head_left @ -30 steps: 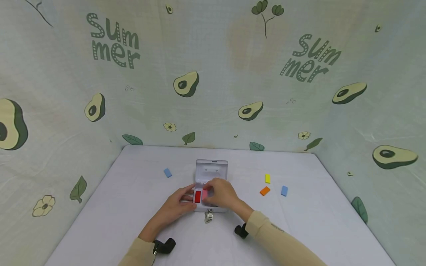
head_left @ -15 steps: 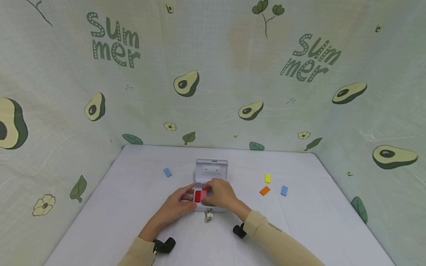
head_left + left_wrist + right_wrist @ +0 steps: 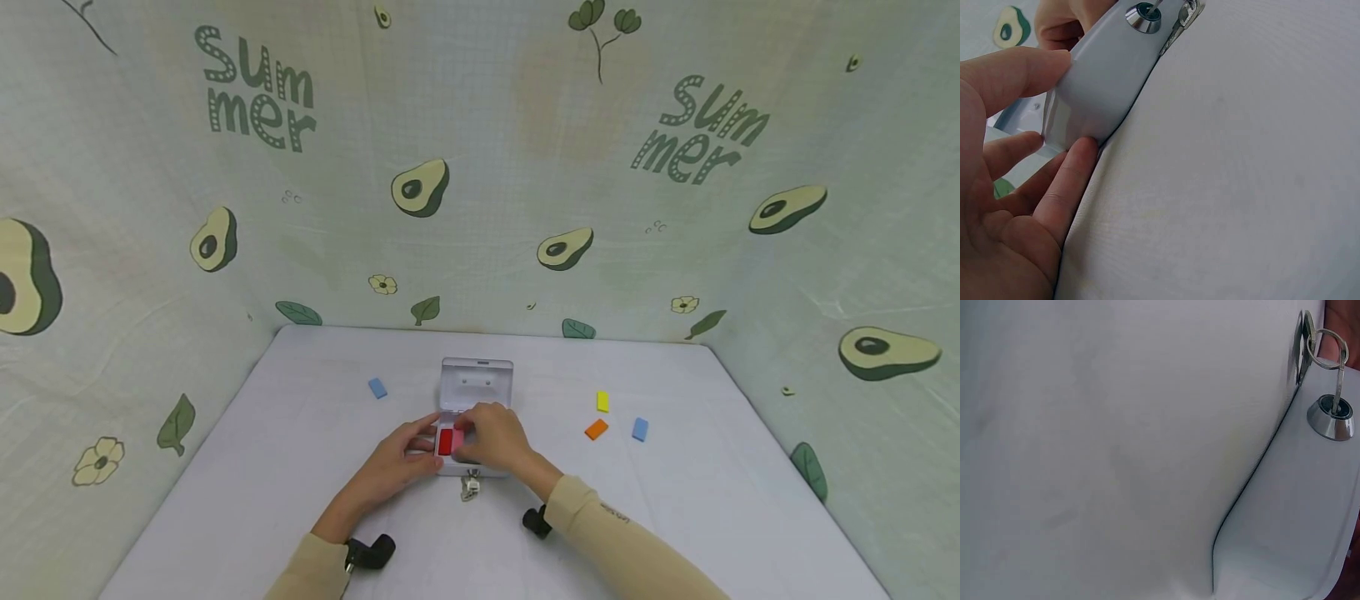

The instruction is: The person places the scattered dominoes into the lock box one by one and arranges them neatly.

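R grip (image 3: pixel 491 437) had the pink block (image 3: pixel 458 439) pinched btwn thumb & fingers, inside the open box (image 3: pixel 453 471) on the desk (image 3: pixel 315 425). Key relation: red block (image 3: pixel 446 442) lay in the box too, immed. L of pink, approx. parallel, long axes looking front-to-back; couldn't tell if they touched. Pink was at the R grip's fingertips, on its L side, so R was the nearer hand. L grip (image 3: pixel 401 457) held the box's L side, thumb at front corner, other fingers along the wall. Keys (image 3: pixel 470 489) hung from the front lock (image 3: pixel 1332 419). Yellow block (image 3: pixel 603 402) & orange block (image 3: pixel 597 429) lay well apart, to R.
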The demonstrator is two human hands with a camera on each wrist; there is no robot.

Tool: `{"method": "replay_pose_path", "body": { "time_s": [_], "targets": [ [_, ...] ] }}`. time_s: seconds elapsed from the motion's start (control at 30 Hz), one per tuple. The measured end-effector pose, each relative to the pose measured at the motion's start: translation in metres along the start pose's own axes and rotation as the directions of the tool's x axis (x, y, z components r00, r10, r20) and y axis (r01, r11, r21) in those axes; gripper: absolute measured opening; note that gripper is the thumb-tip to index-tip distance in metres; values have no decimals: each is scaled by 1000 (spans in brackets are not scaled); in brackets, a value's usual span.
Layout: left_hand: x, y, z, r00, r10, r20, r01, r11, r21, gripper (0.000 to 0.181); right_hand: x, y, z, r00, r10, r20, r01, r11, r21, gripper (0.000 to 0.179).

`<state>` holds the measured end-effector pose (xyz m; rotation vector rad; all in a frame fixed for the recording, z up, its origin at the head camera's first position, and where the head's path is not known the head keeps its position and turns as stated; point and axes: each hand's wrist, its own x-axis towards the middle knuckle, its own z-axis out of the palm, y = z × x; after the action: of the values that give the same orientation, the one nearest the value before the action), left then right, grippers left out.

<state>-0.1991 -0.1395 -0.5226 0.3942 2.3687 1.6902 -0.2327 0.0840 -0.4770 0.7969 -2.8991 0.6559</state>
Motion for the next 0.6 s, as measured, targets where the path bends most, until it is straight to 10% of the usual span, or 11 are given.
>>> {"method": "replay_pose_path", "body": {
  "time_s": [0.6],
  "targets": [
    [0,1,0,1000,-3,-1,3,1000,18,75,-1,-5,0,1000,27,-2,-27,999,-36,31]
  ]
}}
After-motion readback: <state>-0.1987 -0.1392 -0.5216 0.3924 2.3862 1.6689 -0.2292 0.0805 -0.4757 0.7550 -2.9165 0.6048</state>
